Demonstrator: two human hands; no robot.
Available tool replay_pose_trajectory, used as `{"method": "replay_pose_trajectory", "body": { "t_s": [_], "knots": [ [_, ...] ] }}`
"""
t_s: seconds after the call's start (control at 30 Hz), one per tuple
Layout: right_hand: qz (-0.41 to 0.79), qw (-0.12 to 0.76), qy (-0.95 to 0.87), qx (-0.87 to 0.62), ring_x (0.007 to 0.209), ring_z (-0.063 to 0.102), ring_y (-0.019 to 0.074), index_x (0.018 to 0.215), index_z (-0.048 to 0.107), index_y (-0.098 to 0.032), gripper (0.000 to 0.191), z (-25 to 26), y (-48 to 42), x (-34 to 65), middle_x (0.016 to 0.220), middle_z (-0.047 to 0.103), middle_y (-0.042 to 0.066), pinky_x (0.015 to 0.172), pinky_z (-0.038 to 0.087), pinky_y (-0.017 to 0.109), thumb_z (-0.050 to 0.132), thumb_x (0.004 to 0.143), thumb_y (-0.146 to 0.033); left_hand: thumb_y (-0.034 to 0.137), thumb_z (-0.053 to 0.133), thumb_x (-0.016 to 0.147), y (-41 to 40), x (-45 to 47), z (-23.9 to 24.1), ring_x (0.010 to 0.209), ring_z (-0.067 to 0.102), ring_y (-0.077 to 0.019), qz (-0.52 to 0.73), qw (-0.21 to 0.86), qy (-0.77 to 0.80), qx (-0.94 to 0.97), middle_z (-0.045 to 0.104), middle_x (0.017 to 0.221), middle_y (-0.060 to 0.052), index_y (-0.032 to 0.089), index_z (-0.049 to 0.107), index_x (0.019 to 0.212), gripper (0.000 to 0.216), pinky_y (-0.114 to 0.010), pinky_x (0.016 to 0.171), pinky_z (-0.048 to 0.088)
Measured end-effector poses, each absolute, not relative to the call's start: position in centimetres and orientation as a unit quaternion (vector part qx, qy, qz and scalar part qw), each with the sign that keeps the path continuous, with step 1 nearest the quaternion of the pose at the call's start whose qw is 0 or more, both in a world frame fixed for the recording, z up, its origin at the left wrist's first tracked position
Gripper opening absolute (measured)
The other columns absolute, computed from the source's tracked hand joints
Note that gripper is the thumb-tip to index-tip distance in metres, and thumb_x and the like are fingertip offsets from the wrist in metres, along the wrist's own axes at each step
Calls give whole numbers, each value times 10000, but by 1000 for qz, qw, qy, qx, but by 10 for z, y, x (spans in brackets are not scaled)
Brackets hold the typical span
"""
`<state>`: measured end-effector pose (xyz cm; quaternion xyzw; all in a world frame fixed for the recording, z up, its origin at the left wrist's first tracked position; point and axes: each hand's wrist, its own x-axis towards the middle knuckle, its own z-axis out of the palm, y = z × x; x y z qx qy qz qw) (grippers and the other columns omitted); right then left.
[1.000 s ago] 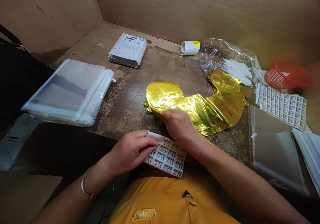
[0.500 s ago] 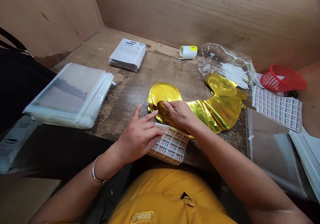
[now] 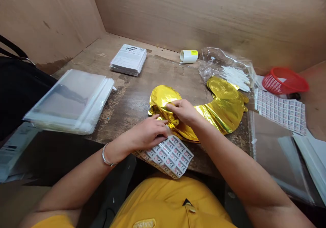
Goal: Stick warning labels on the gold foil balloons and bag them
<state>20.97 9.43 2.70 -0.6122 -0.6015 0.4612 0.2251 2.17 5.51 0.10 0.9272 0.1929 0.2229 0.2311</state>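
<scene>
Several flat gold foil balloons (image 3: 224,116) lie stacked across the middle of the table in a curved shape. My right hand (image 3: 183,110) pinches a crumpled, lifted fold of the top foil near the left end. My left hand (image 3: 147,133) is closed on the upper edge of a sheet of CE stickers (image 3: 175,156), which hangs over the table's front edge. Its fingertips reach the foil, and a small whitish bit shows beside them; what that bit is I cannot tell.
Clear plastic sleeves (image 3: 68,99) are piled at left, printed cards (image 3: 129,58) behind. A label roll (image 3: 188,56), a bag of white sticks (image 3: 234,76), a red basket (image 3: 285,82) and more sticker sheets (image 3: 280,110) stand along the back right. Another sleeve (image 3: 272,146) lies front right.
My left hand has moved right and closer to the foil, its fingers drawn together, and the sticker sheet has shifted and tilted. The foil at my right hand is lifted and more crumpled.
</scene>
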Motion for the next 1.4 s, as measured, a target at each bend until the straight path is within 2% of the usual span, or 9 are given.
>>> {"method": "replay_pose_trajectory", "body": {
  "t_s": [0.13,0.23,0.33,0.5,0.7,0.93,1.1,1.17,1.4],
  "knots": [
    [377,307,-583,-652,555,460,111,715,510,-185,321,32,82,209,632,508,-21,540,370,247,582,775,-492,174,562,875,55,22,-3,1013,662,-208,216,240,205,924,710,867,-20,190,652,853,94,-417,1029,413],
    [252,212,-709,-623,765,530,175,873,589,-162,274,42,59,204,857,605,64,674,417,289,664,709,-369,175,578,858,53,22,-1,843,671,-174,209,251,209,922,704,858,-25,186,662,838,88,-306,829,500],
    [168,109,-758,-620,860,524,210,848,628,-149,154,47,43,199,902,607,104,742,413,315,598,751,-264,173,570,860,50,22,1,788,659,-161,194,268,212,920,694,882,-33,181,658,850,89,-255,695,490],
    [213,91,-762,-604,857,542,180,930,670,-139,237,45,48,197,934,629,93,755,403,278,609,814,-336,155,541,875,51,22,0,780,646,-154,195,280,200,918,678,834,-26,179,639,823,114,-247,685,474],
    [261,53,-757,-597,613,481,135,793,666,-152,499,56,60,190,723,629,50,536,291,260,533,800,-633,156,540,844,51,21,0,747,669,-189,197,239,205,928,712,795,-35,188,678,800,148,-275,675,486],
    [244,10,-760,-603,725,584,176,857,722,-158,246,62,72,174,829,700,89,575,338,265,591,807,-361,160,549,845,51,22,3,707,659,-185,169,239,225,929,703,764,-39,179,671,783,138,-273,630,482],
    [277,-10,-760,-588,679,596,204,791,723,-124,600,57,85,171,738,685,108,529,359,275,564,732,-700,187,544,858,50,20,1,795,667,-190,172,249,216,928,715,850,-53,194,688,850,144,-285,724,510],
    [286,-19,-767,-574,661,603,217,764,717,-120,632,54,91,170,708,680,110,517,375,281,560,703,-729,199,533,873,50,19,1,821,669,-190,169,252,214,929,719,877,-47,208,690,901,159,-279,739,516],
    [291,-13,-756,-586,765,642,223,860,702,-148,206,46,101,172,893,728,104,538,411,258,589,740,-271,264,486,909,55,21,1,813,681,-183,170,237,193,937,705,874,-38,229,653,810,197,-230,694,534]
  ]
}}
